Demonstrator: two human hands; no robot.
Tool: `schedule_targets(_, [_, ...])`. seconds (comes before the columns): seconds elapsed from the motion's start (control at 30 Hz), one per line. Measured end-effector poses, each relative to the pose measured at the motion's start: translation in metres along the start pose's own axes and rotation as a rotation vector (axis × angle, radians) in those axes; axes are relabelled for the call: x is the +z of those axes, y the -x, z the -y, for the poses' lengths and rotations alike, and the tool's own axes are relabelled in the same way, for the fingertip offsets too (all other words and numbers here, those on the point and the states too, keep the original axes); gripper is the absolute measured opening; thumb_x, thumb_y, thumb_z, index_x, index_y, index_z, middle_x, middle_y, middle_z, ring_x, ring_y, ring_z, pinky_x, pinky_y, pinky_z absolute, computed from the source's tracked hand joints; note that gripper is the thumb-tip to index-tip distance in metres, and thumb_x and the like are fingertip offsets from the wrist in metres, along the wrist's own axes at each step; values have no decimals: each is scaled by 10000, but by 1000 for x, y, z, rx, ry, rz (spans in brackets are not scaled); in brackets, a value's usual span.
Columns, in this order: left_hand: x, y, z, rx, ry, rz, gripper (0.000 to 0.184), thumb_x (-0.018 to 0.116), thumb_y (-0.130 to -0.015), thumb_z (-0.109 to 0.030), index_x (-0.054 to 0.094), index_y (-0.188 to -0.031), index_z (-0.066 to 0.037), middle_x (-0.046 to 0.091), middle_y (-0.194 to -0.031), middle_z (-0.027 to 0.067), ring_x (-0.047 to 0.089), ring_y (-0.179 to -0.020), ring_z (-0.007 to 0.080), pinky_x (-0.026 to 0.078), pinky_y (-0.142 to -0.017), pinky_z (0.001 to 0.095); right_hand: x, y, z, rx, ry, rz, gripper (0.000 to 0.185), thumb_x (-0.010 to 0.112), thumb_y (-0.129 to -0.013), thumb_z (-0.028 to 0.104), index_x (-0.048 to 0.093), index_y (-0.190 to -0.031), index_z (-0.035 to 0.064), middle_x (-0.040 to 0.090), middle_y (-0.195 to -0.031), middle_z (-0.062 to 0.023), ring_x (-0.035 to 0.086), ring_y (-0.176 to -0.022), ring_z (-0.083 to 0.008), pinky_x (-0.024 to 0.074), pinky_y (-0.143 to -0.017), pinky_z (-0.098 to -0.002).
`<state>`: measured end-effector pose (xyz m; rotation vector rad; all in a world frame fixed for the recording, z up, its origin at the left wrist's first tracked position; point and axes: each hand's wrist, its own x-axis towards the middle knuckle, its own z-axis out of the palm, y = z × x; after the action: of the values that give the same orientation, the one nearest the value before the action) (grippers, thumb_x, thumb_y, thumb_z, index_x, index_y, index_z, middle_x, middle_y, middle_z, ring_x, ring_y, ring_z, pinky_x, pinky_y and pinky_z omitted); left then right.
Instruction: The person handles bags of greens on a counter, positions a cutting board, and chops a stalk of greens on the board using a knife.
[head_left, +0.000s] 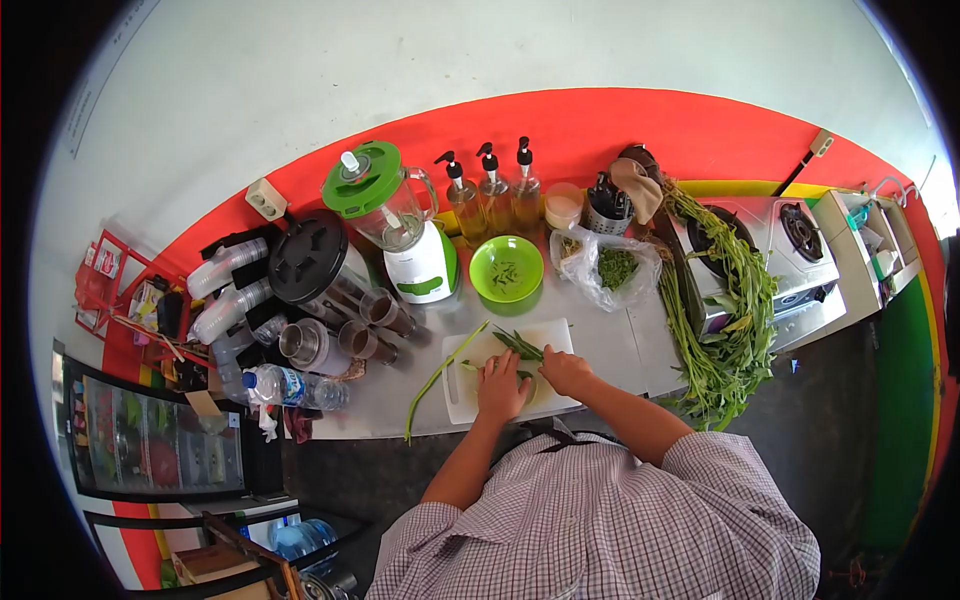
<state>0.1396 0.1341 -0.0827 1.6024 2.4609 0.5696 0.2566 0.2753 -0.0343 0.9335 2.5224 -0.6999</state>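
Over the middle of the cutting board (462, 405), the left hand (503, 390) is rested fingers-down and the right hand (566, 373) is curled, whether anything is gripped being impossible to tell, while toward the board's far edge the green leaves (516, 344) are laid slantwise, their lower end nearer the right hand.

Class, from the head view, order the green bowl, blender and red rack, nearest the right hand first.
1. Green bowl, ahead and left of the right hand.
2. Blender, left of the bowl.
3. Red rack, far left.
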Motion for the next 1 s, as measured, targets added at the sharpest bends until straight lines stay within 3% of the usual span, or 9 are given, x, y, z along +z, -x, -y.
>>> schedule_targets(0.17, [-13,8,4,-89,-59,-2,630,728,-852,-323,523,-1408,-110,479,-1502,49,435,-1323,339,345,-1100,510,16,7,-14,46,-41,-60,395,583,-994,368,506,-1166,20,710,-1062,-243,706,-996,-412,564,-844,-517])
schedule_targets(0.3, [-20,15,18,-132,-64,42,645,721,-854,-305,502,-1435,-133,445,-1544,41,415,-1356,346,341,-1107,507,17,27,-34,-18,-131,-59,395,586,-989,387,509,-1149,34,713,-1013,-246,694,-948,-444,551,-821,-539])
schedule_targets(0.37, [-19,17,20,-143,-65,52,650,720,-854,-299,495,-1441,-132,432,-1553,37,406,-1362,342,337,-1108,503,25,31,-41,-104,-324,-135,409,604,-986,403,525,-1122,25,702,-940,-267,668,-901,-479,520,-785,-550])
schedule_targets(0.47, [-17,17,18,-148,-85,75,657,715,-857,-291,482,-1450,-132,407,-1571,28,386,-1376,332,330,-1112,496,31,36,-40,-139,-301,-104,394,620,-981,388,540,-1087,17,693,-883,-274,662,-861,-484,512,-758,-553])
schedule_targets(0.57, [-17,16,13,-175,-109,90,654,706,-862,-288,477,-1455,-131,391,-1582,18,372,-1384,322,324,-1114,489,31,43,-35,-198,-361,-82,373,608,-982,392,556,-1072,34,715,-960,-239,676,-907,-467,537,-783,-543])
schedule_targets(1.0, [-23,34,7,-288,-131,72,693,713,-864,-318,463,-1482,-129,397,-1589,11,412,-1337,316,333,-1086,512,53,44,-43,-85,-365,-117,396,612,-982,382,580,-1091,2,705,-912,-261,675,-877,-471,528,-770,-539])
